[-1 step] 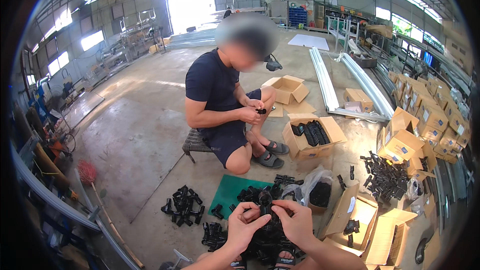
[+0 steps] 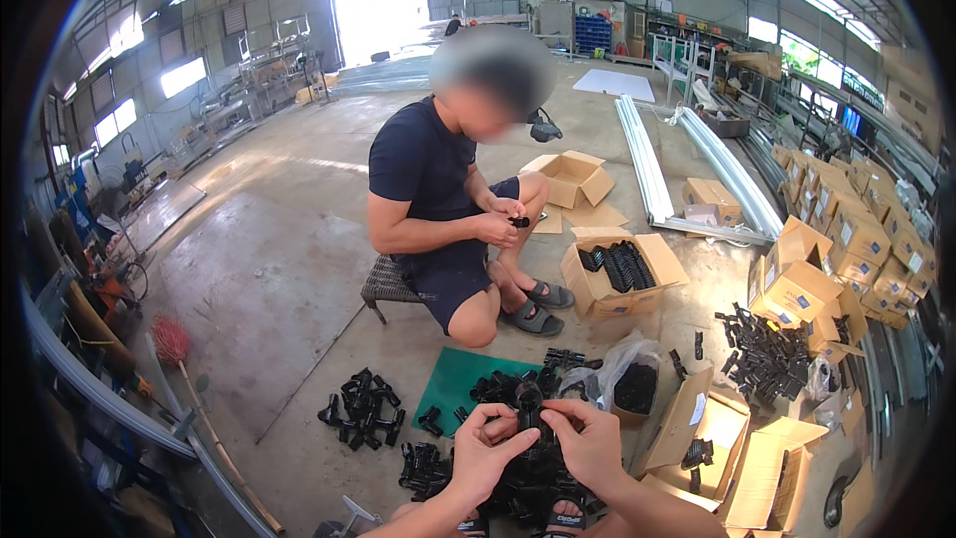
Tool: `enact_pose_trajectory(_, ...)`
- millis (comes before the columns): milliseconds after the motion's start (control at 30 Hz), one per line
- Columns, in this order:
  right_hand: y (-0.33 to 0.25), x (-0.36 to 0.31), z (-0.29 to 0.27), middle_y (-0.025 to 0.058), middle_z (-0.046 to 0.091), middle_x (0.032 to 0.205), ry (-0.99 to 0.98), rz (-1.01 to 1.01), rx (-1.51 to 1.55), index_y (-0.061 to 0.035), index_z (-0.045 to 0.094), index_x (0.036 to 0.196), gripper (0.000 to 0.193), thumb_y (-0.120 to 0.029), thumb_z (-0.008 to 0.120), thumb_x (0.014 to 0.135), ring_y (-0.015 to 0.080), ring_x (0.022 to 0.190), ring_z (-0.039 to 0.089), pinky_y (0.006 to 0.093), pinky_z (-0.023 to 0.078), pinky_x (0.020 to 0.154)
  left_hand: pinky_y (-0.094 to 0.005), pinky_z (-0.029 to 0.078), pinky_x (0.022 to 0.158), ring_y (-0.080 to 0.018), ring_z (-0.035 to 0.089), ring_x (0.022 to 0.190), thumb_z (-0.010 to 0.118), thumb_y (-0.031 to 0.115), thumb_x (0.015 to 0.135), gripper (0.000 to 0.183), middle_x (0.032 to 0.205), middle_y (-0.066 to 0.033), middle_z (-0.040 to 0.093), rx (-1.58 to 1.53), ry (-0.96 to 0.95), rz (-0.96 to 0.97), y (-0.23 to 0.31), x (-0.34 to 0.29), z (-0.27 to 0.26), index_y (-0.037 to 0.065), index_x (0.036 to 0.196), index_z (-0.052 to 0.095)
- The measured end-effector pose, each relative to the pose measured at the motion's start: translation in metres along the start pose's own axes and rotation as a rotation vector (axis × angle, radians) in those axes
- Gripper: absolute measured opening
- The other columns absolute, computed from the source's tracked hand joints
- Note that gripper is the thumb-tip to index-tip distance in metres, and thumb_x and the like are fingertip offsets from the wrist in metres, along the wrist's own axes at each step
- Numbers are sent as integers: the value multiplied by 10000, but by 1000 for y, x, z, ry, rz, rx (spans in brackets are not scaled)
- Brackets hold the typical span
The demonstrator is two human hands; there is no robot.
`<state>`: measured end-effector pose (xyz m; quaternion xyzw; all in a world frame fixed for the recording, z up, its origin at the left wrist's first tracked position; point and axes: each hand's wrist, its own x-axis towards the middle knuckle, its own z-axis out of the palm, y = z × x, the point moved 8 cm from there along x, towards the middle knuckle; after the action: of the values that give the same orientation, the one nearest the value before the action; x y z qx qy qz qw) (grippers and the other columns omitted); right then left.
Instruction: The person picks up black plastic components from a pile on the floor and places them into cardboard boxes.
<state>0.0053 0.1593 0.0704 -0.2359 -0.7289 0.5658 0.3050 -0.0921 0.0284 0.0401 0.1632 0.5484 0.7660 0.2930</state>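
Observation:
Low in front of me, a black pipe fitting (image 2: 529, 397) stands roughly upright between my two hands. My left hand (image 2: 490, 451) grips its left side, thumb and fingers bent around it. My right hand (image 2: 586, 440) pinches at its right side with thumb and forefinger. Its lower part blends into a dark pile of fittings (image 2: 533, 488) beneath my hands. Left of that pile lies a smaller heap of black fittings (image 2: 363, 408). A green mat (image 2: 443, 379) with more fittings on it lies just beyond my hands.
Across from me a person (image 2: 423, 164) sits on a woven stool (image 2: 388, 284), holding a small black part. To the right are a carton of black parts (image 2: 597, 289), an open carton (image 2: 732, 423) and a spread of fittings (image 2: 765, 351). A broom (image 2: 171, 339) lies left.

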Motion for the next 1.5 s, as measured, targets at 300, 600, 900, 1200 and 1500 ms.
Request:
enact_pose_trajectory(300, 2, 1, 8, 80, 730, 835, -9, -23, -43, 3, 750, 1032, 161, -89, 717, 904, 87, 693, 638, 246, 499, 629, -276, 554, 847, -144, 663, 956, 789, -47, 797, 372, 1044, -85, 681, -83, -37, -11, -10, 7, -12, 23, 1089, 568)
enact_pose_trajectory(600, -10, 1, 9, 110, 742, 872, -64, -129, -139, -9, 758, 1031, 169, -44, 728, 869, 124, 748, 666, 265, 511, 691, -269, 542, 887, -121, 652, 964, 755, -90, 821, 344, 1035, -75, 686, -227, -55, -120, -13, 4, -18, 43, 1070, 559)
enact_pose_trajectory(900, -9, -1, 9, 122, 688, 843, -26, -238, -248, -34, 741, 1012, 166, -64, 745, 848, 237, 734, 660, 331, 521, 669, -273, 543, 875, -138, 668, 970, 744, -78, 831, 369, 1067, -91, 699, -261, -97, -130, -23, 6, -16, 67, 1102, 540)
enact_pose_trajectory(1200, -18, 0, 14, 131, 668, 878, -90, -282, -318, -15, 694, 991, 121, -51, 695, 876, 302, 818, 638, 372, 512, 709, -281, 550, 910, -134, 663, 1000, 765, -85, 816, 354, 1084, -97, 701, -217, -92, -134, -18, 5, -17, 44, 1075, 563)
enact_pose_trajectory(1500, -25, -5, 11, 134, 705, 862, -12, -363, -289, -25, 745, 1007, 177, -4, 731, 832, 254, 760, 686, 325, 523, 685, -281, 551, 913, -142, 674, 993, 767, -78, 816, 349, 1066, -97, 708, -253, -77, -194, -24, 4, -20, 41, 1081, 573)
